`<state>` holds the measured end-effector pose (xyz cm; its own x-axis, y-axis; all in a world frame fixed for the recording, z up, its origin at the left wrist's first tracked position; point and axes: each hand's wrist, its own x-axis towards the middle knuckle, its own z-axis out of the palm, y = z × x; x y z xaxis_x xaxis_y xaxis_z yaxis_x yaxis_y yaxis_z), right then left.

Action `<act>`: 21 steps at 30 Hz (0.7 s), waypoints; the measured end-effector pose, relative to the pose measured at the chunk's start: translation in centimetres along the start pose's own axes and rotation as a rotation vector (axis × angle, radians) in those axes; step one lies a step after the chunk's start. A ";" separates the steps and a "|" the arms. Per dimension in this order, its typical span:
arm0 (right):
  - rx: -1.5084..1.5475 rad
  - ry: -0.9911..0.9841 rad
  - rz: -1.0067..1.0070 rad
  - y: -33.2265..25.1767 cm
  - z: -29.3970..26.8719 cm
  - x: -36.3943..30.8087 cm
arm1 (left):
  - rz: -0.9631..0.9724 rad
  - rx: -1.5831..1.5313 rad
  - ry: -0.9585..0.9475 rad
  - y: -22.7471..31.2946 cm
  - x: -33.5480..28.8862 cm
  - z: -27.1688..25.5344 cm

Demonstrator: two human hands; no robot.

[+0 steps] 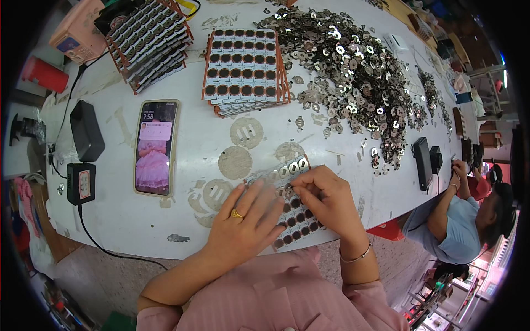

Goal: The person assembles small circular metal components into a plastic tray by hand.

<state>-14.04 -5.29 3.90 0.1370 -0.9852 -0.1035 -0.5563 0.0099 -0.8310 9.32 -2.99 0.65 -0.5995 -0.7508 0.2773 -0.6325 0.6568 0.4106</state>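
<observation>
At the table's front edge lies a panel (298, 220) with rows of dark round pads. Shiny slotted metal pieces (293, 167) sit along its far row. My left hand (245, 220), a gold ring on one finger, is over the panel's left part. Its fingers are stretched out and their tips are smeared by motion; I see nothing held in it. My right hand (327, 197) is pinched at the far rows, thumb and forefinger closed on a small metal piece (286, 191) that they partly hide.
Loose metal pieces (353, 83) spread in a large heap at the back right. Two stacks of similar panels (243, 60) (149, 44) stand at the back. A lit phone (157, 149) and black adapters (81, 183) lie left. Another person (452, 220) sits at the right.
</observation>
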 end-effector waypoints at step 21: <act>0.351 -0.106 0.194 -1.8 -0.8 -0.3 | -0.008 -0.013 0.001 -0.1 0.0 -0.2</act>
<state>-13.68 -5.13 5.88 0.1509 -0.9363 -0.3171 -0.2689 0.2698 -0.9246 9.45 -3.09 0.78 -0.5942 -0.7559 0.2749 -0.6305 0.6499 0.4244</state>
